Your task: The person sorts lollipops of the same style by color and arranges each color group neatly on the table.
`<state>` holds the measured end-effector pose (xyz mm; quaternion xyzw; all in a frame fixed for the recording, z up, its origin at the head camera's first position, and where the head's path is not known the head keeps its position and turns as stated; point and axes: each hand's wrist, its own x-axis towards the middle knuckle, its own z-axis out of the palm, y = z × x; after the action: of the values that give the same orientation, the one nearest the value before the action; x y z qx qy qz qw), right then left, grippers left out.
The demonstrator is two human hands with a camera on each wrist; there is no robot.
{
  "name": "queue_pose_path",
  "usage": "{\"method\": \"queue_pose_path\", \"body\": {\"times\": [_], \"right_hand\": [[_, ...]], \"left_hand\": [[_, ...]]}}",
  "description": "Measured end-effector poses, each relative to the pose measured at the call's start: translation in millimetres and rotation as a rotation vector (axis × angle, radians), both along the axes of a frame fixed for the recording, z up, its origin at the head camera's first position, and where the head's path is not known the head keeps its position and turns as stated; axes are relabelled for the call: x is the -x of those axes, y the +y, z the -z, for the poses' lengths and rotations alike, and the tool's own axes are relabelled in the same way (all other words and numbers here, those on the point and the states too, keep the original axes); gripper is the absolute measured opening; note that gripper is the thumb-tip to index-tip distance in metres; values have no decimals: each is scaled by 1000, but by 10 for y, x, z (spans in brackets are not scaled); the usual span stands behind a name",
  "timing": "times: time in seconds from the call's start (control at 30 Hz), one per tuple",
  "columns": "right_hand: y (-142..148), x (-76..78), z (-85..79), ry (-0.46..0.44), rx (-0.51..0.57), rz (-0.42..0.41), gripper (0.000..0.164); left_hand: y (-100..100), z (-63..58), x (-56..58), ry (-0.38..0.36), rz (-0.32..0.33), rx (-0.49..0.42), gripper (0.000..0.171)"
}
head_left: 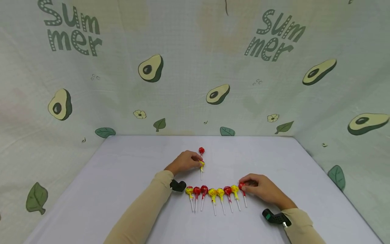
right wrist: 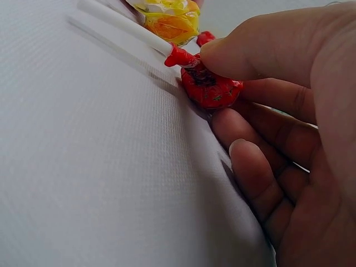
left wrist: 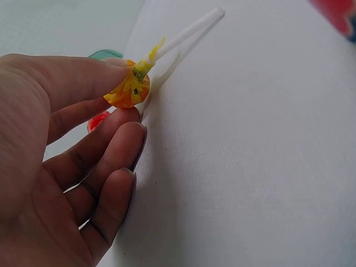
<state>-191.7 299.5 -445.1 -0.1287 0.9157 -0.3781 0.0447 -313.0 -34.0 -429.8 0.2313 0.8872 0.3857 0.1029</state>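
My left hand (head_left: 186,160) pinches a yellow lollipop (left wrist: 129,92) by its wrapped head, thumb on one side and fingers on the other. Its white stick points toward me. Just beyond it lies a red lollipop (head_left: 201,150), partly hidden by the fingers. At the right end of a row, my right hand (head_left: 259,186) pinches another red lollipop (right wrist: 211,86) by the head. Beside that one is a yellow lollipop (head_left: 235,189). Further left, red and yellow lollipops lie side by side, from a yellow one (head_left: 189,190) at the left end, sticks toward me.
A white table (head_left: 128,159) carries everything. Behind it and at both sides hangs a pale cloth (head_left: 182,112) printed with avocados and leaves. Dark wrist cameras (head_left: 275,217) are strapped at both wrists, the left one close to the row's left end.
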Motion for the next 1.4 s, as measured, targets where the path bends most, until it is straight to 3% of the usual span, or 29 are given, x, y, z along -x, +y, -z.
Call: {"method": "queue_pose_path", "body": {"times": [1.4], "right_hand": [[-34, -6, -5, -34, 6, 35, 27]], "left_hand": [[-17, 7, -26, -15, -23, -14, 19]]}}
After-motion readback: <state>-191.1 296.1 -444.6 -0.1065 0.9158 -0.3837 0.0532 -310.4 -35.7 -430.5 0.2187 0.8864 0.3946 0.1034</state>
